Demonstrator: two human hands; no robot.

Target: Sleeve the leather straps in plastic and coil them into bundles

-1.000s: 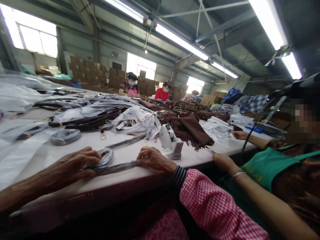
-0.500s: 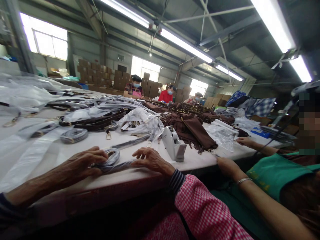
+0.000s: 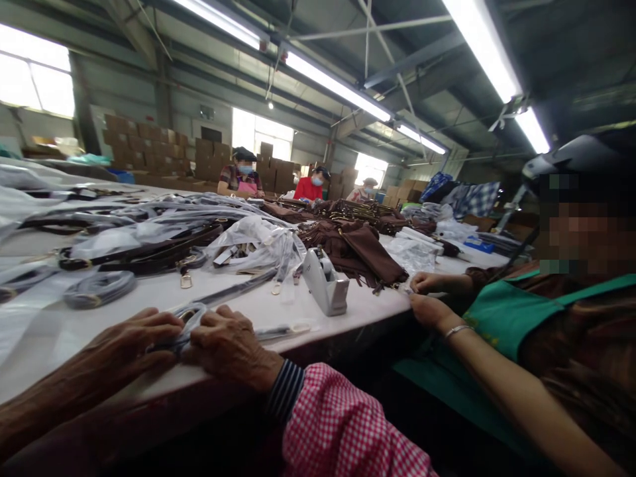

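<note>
My left hand (image 3: pixel 133 342) and my right hand (image 3: pixel 226 346) lie close together at the near edge of the white table (image 3: pixel 258 306). Both are closed round a rolled strap wrapped in clear plastic (image 3: pixel 185 320). Its loose end (image 3: pixel 288 328) trails to the right along the table edge. My right sleeve is pink check with a striped cuff.
A white tape dispenser (image 3: pixel 325 283) stands just right of my hands. Behind it lie wrapped straps (image 3: pixel 149 245), plastic bags and brown bags (image 3: pixel 362 248). A coiled strap (image 3: pixel 99 289) lies at left. A person in a green apron (image 3: pixel 521 318) works at my right; other people sit far back.
My right hand has slid left along the strap until it meets my left hand. The view has swung right. The neighbour's hands have come together at the table edge.
</note>
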